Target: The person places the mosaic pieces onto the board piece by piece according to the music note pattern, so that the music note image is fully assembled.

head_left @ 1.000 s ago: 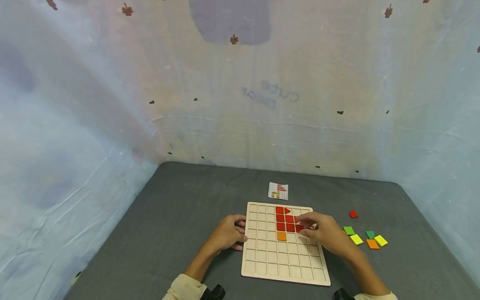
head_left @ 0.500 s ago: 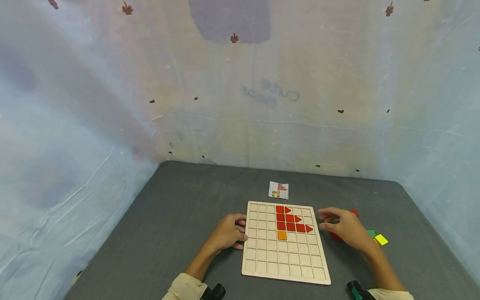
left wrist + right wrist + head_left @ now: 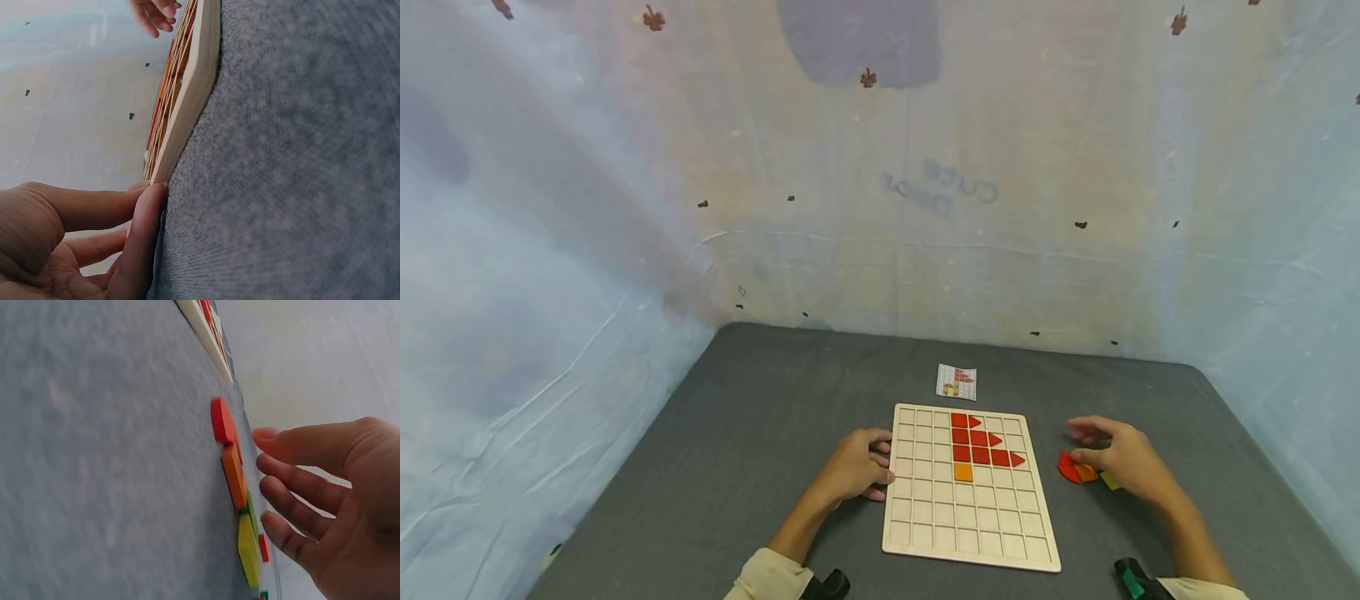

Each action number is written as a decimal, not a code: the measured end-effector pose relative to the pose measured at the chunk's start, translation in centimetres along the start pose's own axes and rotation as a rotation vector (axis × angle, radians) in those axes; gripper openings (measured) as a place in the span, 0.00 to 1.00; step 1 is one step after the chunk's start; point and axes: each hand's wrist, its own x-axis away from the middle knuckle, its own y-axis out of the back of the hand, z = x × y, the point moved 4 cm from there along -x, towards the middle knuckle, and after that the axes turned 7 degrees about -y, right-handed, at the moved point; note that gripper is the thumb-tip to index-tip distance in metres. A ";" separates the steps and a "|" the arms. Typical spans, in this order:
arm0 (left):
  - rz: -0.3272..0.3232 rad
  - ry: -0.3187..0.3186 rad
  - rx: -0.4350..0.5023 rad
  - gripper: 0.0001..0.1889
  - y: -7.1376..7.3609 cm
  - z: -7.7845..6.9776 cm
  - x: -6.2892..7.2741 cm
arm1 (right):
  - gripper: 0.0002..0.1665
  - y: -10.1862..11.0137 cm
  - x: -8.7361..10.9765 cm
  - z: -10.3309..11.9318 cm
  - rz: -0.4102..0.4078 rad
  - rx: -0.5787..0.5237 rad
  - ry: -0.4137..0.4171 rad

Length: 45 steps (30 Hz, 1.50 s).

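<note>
Work on the wooden board (image 3: 923,511) looks partly done. Red squares (image 3: 980,456) and red triangles (image 3: 1017,459) make three stepped rows at the board's far end, longer toward its near side, and one orange square (image 3: 963,472) sits just below the first red column. The remaining cells show bare wood.

Beyond the board's far edge lies a small card (image 3: 957,382) with a coloured grid picture. It shows red shapes above and coloured patches below, too small to read cell by cell, so I judge the lower part is what is left to fill.

At the board's left edge, the left hand (image 3: 856,465) pinches the rim between thumb and finger. Right of the board, the right hand (image 3: 1122,457) hovers over loose pieces, thumb and fingers apart, apparently holding nothing. Nearest the board there lie a curved red piece (image 3: 1069,468) and an orange tile (image 3: 1086,473), then a yellow tile (image 3: 1110,481); the right wrist view adds a green tile (image 3: 252,512) and another red piece (image 3: 264,548).

The right hand covers part of this group in the head view, and the close-packed pieces could nudge one another. Grey counter (image 3: 775,400) surrounds the board, with a pale sheet (image 3: 880,275) hanging behind.
</note>
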 end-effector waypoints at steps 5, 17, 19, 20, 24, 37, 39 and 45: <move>0.003 -0.006 -0.001 0.34 0.0 0.0 0.0 | 0.32 0.3 0.0 -1.1 0.043 0.014 -0.030; 0.003 -0.013 0.000 0.34 0.0 0.1 0.0 | 0.36 1.2 0.2 -2.1 0.085 -0.003 -0.060; 0.006 -0.018 0.004 0.34 -0.1 0.0 0.0 | 0.35 1.3 0.2 -2.2 0.092 -0.011 -0.058; 0.007 -0.020 0.006 0.34 -0.1 0.0 0.0 | 0.35 1.3 0.2 -2.3 0.095 -0.016 -0.058; 0.010 -0.023 0.011 0.34 -0.1 0.0 0.0 | 0.35 1.5 0.4 -2.7 0.120 -0.035 -0.042; 0.011 -0.018 0.021 0.35 0.0 0.1 -0.1 | 0.27 1.5 0.2 -2.8 0.061 0.031 -0.052; 0.011 -0.019 0.019 0.35 0.0 0.1 -0.1 | 0.28 1.4 0.1 -2.7 0.068 0.036 -0.056; 0.013 -0.023 0.011 0.35 -0.1 0.0 -0.1 | 0.31 1.4 0.0 -2.7 0.090 0.057 -0.067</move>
